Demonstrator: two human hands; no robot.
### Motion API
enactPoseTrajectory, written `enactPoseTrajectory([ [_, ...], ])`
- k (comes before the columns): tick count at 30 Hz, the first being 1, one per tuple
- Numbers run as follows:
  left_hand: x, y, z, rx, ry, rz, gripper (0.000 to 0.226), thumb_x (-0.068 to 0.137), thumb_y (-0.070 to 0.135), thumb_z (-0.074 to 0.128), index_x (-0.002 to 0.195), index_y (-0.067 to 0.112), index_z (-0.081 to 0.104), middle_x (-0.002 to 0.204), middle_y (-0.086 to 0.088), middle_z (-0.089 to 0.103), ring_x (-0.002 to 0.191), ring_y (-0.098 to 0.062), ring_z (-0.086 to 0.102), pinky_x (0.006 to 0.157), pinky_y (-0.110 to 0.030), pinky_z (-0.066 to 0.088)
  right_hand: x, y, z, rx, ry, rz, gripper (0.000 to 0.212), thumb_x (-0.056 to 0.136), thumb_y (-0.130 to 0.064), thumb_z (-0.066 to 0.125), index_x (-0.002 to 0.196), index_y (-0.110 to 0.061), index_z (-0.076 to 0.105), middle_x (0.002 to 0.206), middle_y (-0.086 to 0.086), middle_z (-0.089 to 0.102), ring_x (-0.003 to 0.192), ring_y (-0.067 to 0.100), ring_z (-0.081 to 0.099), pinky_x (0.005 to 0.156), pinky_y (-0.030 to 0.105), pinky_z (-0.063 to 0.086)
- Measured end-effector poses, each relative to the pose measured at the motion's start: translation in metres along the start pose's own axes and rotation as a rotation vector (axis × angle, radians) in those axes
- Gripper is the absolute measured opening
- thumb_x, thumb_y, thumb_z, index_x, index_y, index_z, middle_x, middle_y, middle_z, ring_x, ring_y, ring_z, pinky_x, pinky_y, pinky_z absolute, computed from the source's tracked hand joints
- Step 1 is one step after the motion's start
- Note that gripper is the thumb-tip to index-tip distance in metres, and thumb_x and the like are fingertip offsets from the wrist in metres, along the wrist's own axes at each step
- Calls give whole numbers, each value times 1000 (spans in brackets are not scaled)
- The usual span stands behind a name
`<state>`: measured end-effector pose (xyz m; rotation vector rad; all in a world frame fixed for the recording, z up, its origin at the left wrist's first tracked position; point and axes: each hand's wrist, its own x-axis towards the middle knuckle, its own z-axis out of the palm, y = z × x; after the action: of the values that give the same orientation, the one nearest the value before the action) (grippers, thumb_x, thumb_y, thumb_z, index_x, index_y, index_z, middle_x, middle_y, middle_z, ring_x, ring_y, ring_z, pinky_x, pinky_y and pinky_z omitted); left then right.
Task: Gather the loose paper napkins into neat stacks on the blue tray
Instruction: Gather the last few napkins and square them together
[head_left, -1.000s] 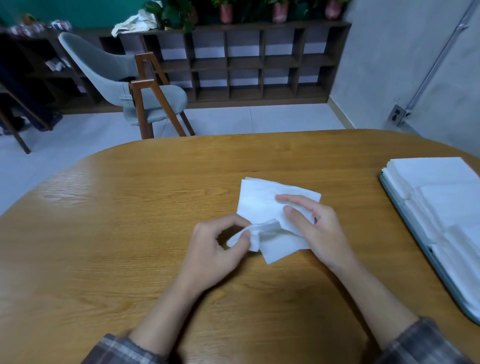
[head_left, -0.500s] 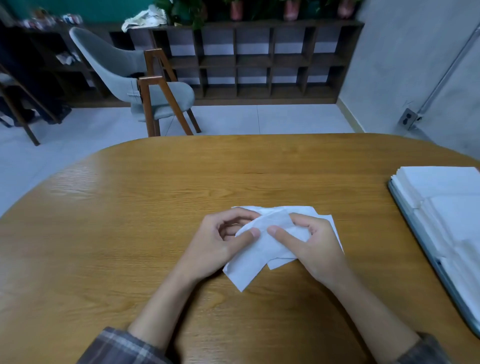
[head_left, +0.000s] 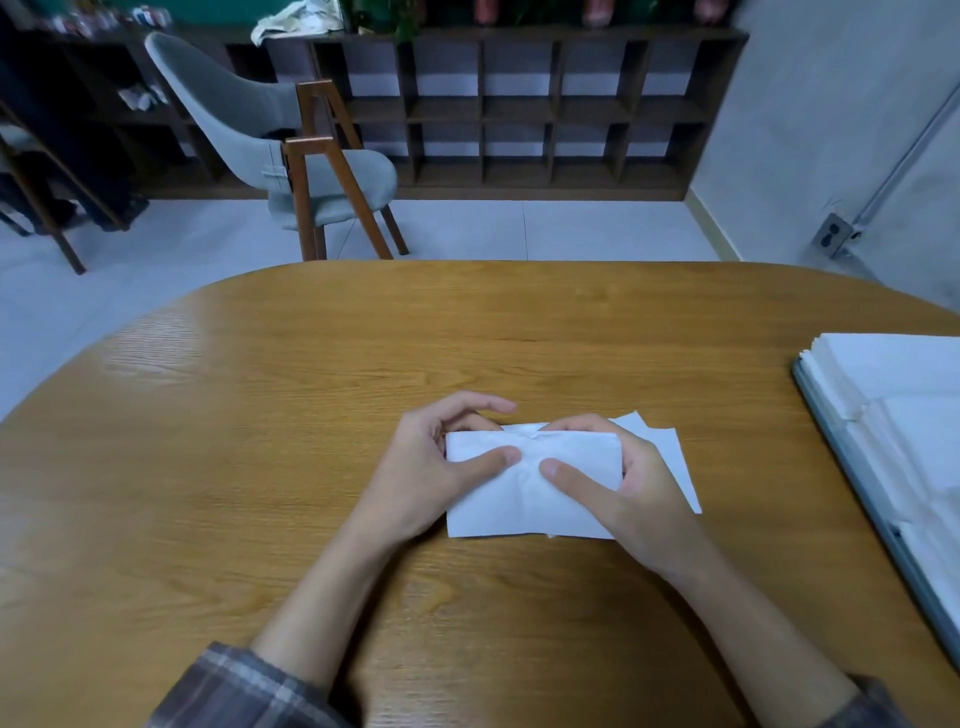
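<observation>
Both hands, left (head_left: 441, 467) & right (head_left: 631, 483), fingers pinching top napkin (head_left: 524, 499) on desk (head_left: 260, 467), well left of tray (head_left: 852, 467). Square edges w/ sheet beneath before lifting.

Wooden table (head_left: 260, 467); grey chair (head_left: 291, 156); dark cubby shelf (head_left: 519, 114) behind.

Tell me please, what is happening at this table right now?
A person sits at a wooden table and holds a white paper napkin flat with both hands. The left hand and the right hand each grip one side, thumbs pressed on top. Another napkin lies partly under it, sticking out to the right. At the table's right edge, a blue tray already carries neat stacks of napkins. These two are not yet on it.
</observation>
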<state>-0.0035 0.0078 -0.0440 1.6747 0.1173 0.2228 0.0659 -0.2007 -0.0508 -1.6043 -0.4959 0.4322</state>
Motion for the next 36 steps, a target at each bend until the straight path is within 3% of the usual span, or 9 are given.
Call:
enactPoseTrajectory([
  [4, 0, -4, 3, 38, 19, 12, 32, 87, 7, 85, 113, 22, 76, 93, -3, 77, 84, -12, 69, 76, -29, 55, 0, 3, -1, -7, -11, -10, 20, 99, -14, 73, 107, -32, 74, 111, -7, 74, 107, 30, 72, 78, 56, 64],
  [9, -2, -4, 7, 163, -19, 66, 41, 88, 23, 86, 126, 30, 71, 115, 5, 72, 106, -6, 69, 90, -23, 54, -2, -4, -8, -175, 78, -166, 52, 92, -24, 75, 137, -40, 53, 136, -30, 57, 135, -3, 49, 108, 13, 36],
  [13, 8, 3, 18, 63, -30, 12, 39, 90, 14, 84, 123, 30, 71, 100, -5, 76, 80, -12, 65, 71, -31, 55, 0, -7, -25, -18, 60, -106, 63, 94, -5, 77, 141, -38, 53, 124, 7, 70, 107, 36, 69, 94, 49, 57],
  [17, 22, -6, 48, 164, 80, 103, 57, 85, 20, 88, 132, 38, 62, 97, 7, 70, 83, -10, 67, 76, -40, 59, 2, -8, -56, -331, 57, -149, 31, 96, 3, 69, 106, -24, 80, 111, -16, 78, 114, 3, 69, 102, 22, 46],
  [20, 18, -14, 60, 421, 4, 245, 64, 81, 31, 90, 135, 33, 57, 123, 16, 58, 111, -4, 60, 92, -18, 47, 1, 3, -78, -375, 257, -123, 33, 96, 2, 68, 104, -27, 81, 110, -24, 77, 115, -4, 66, 101, 14, 45],
  [23, 9, -22, 60, 645, -177, 379, 52, 80, 50, 87, 123, 32, 63, 126, 17, 57, 120, -6, 56, 105, -32, 45, 2, 11, -90, -350, 364, -119, 31, 96, 0, 68, 107, -26, 81, 112, -25, 76, 115, -7, 65, 93, 4, 40],
  [26, 5, -28, 59, 716, -196, 392, 37, 80, 57, 84, 107, 35, 70, 121, 20, 61, 115, -7, 58, 98, -44, 48, 4, 10, -89, -303, 395, -122, 31, 98, 0, 66, 109, -26, 81, 113, -23, 76, 104, -6, 67, 82, 4, 43],
  [31, 4, -27, 62, 802, -164, 499, 11, 91, 41, 77, 95, 31, 74, 115, 18, 67, 108, -3, 62, 89, -40, 49, 6, 13, -84, -312, 400, -148, 39, 99, 6, 56, 112, -22, 79, 114, -15, 77, 57, -4, 57, 53, 8, 37],
  [36, 3, -21, 60, 761, -158, 491, 6, 96, 29, 74, 94, 25, 77, 107, 17, 72, 103, -3, 67, 89, -37, 51, 7, 14, -81, -313, 350, -179, 39, 101, 7, 54, 116, -20, 78, 117, -14, 77, 63, -16, 57, 60, 2, 39],
])
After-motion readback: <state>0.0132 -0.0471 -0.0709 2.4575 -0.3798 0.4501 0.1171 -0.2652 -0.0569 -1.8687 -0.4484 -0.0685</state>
